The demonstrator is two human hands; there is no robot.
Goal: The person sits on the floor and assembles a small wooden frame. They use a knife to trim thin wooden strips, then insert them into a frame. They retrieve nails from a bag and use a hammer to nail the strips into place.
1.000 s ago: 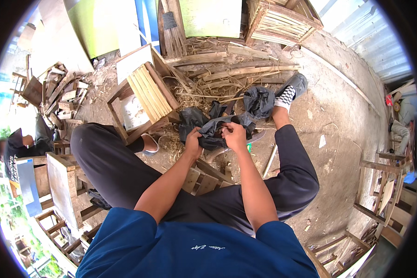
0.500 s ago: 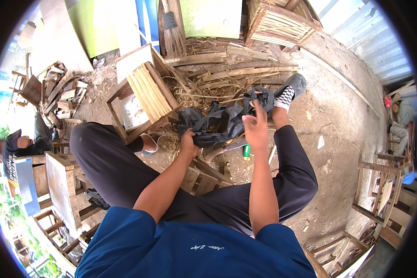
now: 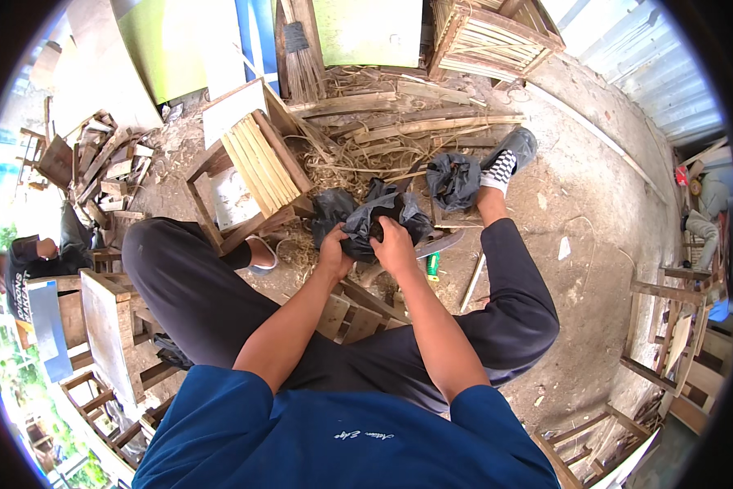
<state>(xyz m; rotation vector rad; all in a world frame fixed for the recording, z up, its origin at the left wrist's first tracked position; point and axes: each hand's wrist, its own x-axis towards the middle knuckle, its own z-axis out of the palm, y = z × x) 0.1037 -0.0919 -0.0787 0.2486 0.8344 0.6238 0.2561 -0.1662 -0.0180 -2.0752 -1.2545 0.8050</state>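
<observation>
A crumpled black plastic bag [image 3: 411, 226] hangs between my hands, its mouth spread toward me. My left hand [image 3: 334, 254] is closed around the bag's left side. At the near edge of the mouth, my right hand [image 3: 394, 246] has its fingers bent and closed on the plastic; its fingertips are partly hidden in the dark opening. What lies inside the bag does not show. A second black plastic bag [image 3: 454, 181] sits on the ground beside my right foot. Below the held bag, a curved blade [image 3: 444, 244] shows in part, near a green object [image 3: 433, 266].
Wood strips and shavings [image 3: 399, 130] cover the ground ahead. A slatted wooden piece [image 3: 260, 163] stands left of them, and a broom [image 3: 301, 57] leans behind. Scrap wood [image 3: 110, 167] is piled at left, near another person [image 3: 44, 253]. Wooden frames [image 3: 668, 334] stand along the right.
My right hand has come left and down from beside the second bag, its raised fingers now closed at the held bag's mouth. The second bag rests released. My left hand keeps its grip.
</observation>
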